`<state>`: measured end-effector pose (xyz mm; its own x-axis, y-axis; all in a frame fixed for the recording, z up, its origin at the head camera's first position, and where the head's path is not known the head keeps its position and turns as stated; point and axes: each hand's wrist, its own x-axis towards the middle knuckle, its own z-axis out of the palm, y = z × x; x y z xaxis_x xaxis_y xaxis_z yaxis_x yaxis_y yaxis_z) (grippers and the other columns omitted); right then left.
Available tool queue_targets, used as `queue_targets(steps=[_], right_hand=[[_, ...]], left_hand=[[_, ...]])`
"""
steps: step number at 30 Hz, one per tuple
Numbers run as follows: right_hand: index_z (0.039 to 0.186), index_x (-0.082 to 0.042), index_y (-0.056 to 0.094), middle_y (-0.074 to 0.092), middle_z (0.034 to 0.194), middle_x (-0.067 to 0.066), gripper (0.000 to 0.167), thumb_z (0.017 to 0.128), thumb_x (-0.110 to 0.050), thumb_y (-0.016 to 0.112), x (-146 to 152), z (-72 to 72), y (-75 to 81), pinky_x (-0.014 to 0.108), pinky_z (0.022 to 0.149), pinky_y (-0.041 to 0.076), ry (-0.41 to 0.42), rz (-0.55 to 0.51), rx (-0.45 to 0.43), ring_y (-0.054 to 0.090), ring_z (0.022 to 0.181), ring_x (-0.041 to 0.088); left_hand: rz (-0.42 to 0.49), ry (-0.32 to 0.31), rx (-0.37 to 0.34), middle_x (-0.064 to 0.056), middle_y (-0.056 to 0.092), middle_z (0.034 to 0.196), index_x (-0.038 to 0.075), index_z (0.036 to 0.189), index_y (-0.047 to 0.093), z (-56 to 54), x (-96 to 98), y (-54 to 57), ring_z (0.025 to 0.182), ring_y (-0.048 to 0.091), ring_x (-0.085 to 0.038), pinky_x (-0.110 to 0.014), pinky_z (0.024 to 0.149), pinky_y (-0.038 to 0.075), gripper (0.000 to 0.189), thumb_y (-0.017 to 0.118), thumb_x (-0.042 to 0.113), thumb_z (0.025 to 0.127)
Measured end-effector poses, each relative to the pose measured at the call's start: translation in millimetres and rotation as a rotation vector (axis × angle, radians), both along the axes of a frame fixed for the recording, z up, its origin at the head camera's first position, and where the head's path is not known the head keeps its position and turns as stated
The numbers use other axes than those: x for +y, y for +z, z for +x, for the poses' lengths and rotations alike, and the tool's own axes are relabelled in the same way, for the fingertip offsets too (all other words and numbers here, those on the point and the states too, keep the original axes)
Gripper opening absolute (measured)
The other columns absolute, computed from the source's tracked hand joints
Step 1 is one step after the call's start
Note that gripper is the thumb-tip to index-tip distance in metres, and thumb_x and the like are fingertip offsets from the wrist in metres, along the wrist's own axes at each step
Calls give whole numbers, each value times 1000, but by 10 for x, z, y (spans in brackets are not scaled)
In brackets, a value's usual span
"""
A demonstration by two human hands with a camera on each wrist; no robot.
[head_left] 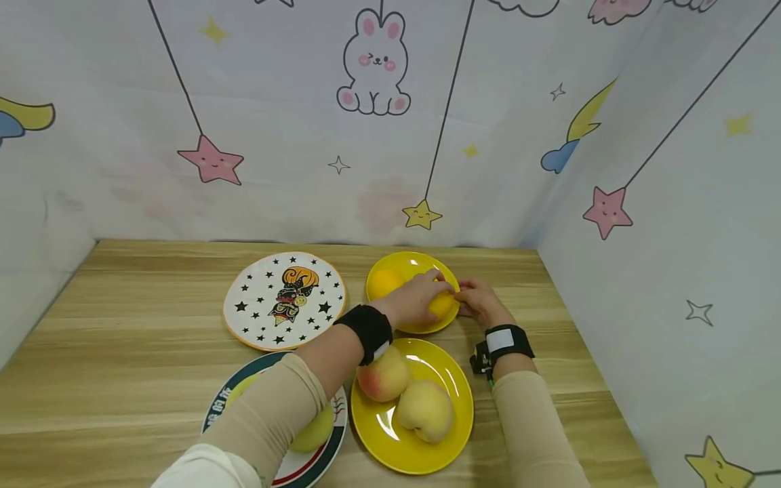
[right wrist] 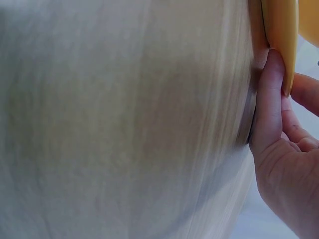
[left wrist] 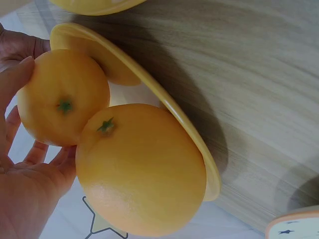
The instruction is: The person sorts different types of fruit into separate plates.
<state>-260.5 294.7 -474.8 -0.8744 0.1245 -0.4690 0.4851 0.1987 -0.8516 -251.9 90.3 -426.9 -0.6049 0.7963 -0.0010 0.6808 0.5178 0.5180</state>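
At the back of the table, two oranges lie in a small yellow plate [head_left: 421, 330]. My left hand [head_left: 417, 300] reaches over the plate and holds the right-hand orange [left wrist: 65, 97], thumb on one side and fingers curled round the other. Against it rests the second orange [left wrist: 142, 169], untouched by the fingers. On the plate's right side my right hand [head_left: 485, 305] pinches the rim, with the thumb under the edge [right wrist: 282, 35] and fingers over it in the right wrist view.
Nearer me, a larger yellow plate [head_left: 451, 434] bears two peaches [head_left: 425, 411]. To the left lies a white star-patterned plate [head_left: 256, 298]. A dark-rimmed plate [head_left: 210, 413] with green fruit [head_left: 314, 434] is partly hidden under my left forearm. A printed cloth [head_left: 293, 122] hangs behind.
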Motion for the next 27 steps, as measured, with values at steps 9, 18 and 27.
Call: queue_targets(steps=[9, 18, 27], right_hand=[[150, 4, 45, 50, 143, 21, 51, 100, 5, 56, 1, -8, -3, 30, 79, 60, 0, 10, 7, 60, 111, 27], [151, 5, 43, 50, 144, 22, 51, 101, 3, 56, -6, 2, -5, 30, 78, 60, 5, 8, 12, 61, 113, 28], [150, 6, 43, 52, 137, 20, 51, 101, 4, 56, 1, 15, -6, 30, 80, 60, 9, 8, 17, 63, 104, 25]], left_hand=[[-13, 1, 3, -16, 46, 149, 9, 146, 58, 14, -15, 10, 131, 50, -31, -37, 116, 37, 57, 79, 13, 93], [-138, 23, 85, -16, 35, 162, 13, 157, 44, 56, -24, 41, 149, 34, -33, -47, 121, 29, 71, 77, 24, 95], [-193, 82, 64, -13, 23, 169, 21, 164, 30, 68, -57, 127, 154, 18, -43, -60, 120, 25, 78, 68, 41, 100]])
